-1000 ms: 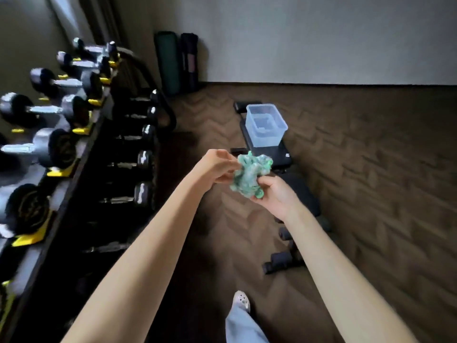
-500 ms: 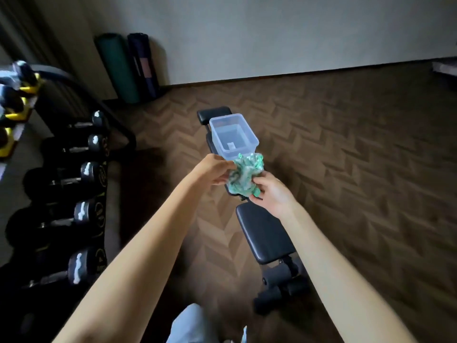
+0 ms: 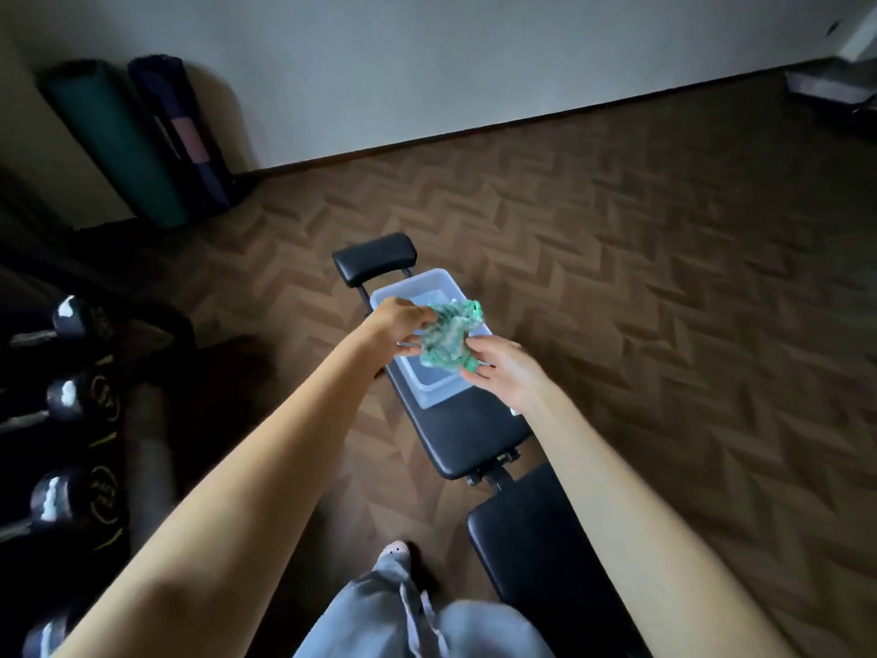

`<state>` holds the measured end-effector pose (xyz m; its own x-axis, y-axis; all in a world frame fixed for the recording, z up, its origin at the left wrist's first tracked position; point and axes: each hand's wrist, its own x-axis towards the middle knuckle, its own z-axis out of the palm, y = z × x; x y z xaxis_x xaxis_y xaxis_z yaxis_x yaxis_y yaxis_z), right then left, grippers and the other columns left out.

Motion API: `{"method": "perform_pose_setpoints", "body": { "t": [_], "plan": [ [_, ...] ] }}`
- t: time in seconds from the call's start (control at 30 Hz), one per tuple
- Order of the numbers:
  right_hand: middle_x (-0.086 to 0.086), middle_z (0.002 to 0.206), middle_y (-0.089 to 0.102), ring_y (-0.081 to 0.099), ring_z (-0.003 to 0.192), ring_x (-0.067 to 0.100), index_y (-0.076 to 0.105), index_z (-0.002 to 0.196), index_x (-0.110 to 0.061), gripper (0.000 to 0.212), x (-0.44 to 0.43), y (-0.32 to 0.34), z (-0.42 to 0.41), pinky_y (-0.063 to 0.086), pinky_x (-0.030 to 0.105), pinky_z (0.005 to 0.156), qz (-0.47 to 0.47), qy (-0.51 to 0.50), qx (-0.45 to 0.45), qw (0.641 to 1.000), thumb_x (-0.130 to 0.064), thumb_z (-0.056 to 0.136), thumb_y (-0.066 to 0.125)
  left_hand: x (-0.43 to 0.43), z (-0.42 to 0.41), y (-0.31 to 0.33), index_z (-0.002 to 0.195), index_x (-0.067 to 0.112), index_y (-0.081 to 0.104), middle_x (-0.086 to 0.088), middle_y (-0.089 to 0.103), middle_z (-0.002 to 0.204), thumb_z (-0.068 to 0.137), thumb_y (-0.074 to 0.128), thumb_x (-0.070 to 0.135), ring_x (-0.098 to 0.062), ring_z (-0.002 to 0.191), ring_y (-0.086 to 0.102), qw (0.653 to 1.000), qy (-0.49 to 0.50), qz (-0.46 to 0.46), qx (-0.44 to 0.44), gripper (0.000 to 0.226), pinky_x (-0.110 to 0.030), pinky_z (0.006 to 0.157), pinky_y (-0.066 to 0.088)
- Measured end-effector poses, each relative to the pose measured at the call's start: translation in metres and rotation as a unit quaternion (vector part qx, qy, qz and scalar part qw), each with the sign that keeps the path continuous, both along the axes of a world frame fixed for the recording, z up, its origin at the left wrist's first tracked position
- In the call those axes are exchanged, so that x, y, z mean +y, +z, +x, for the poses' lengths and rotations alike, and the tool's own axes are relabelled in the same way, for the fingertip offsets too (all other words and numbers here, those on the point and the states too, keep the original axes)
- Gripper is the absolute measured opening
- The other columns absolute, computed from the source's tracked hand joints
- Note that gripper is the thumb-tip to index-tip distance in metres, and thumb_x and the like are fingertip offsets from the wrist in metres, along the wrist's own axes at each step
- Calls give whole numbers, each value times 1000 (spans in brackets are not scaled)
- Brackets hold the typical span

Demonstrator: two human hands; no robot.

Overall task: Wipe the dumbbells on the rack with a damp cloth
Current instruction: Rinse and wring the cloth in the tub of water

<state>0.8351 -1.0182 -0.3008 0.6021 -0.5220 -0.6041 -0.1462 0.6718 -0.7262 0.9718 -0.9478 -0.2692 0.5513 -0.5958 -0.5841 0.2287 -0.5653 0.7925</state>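
A crumpled green cloth (image 3: 450, 338) hangs bunched between both hands, directly above a clear plastic tub (image 3: 435, 390). My left hand (image 3: 397, 321) pinches its left side. From below and to the right, my right hand (image 3: 504, 372) grips the lower part. The tub stands on a black workout bench (image 3: 467, 432). Several dark dumbbells (image 3: 66, 396) lie on the rack (image 3: 95, 505) at the left edge, well away from both hands.
Two rolled mats (image 3: 142, 140) lean against the wall at the back left. The herringbone wood floor (image 3: 664, 325) stretches to the right. My grey trouser leg and shoe (image 3: 396, 548) show at the bottom, beside the bench's near pad.
The view has swung right, away from the rack toward the bench. Both hands, still holding the cloth, now hang over the tub instead of short of it.
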Motion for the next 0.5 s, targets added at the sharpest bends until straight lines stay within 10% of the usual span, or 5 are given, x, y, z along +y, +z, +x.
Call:
{"method": "perform_pose_setpoints", "body": {
  "t": [0.27, 0.5],
  "plan": [
    [10, 87, 59, 58, 94, 24, 55, 79, 0, 12, -103, -44, 90, 42, 37, 104, 5, -10, 88, 996, 9, 87, 56, -114, 89, -54, 74, 14, 52, -8, 60, 97, 90, 56, 15, -21, 88, 58, 997, -27, 63, 46, 17, -27, 74, 51],
    [8, 75, 53, 53, 72, 18, 49, 68, -8, 24, -175, -121, 149, 50, 25, 68, 35, 8, 254, 966, 4, 88, 55, -177, 141, -138, 73, 10, 51, -4, 57, 75, 91, 54, 10, -14, 63, 57, 986, 6, 153, 73, 18, -25, 61, 49]
  ]
}}
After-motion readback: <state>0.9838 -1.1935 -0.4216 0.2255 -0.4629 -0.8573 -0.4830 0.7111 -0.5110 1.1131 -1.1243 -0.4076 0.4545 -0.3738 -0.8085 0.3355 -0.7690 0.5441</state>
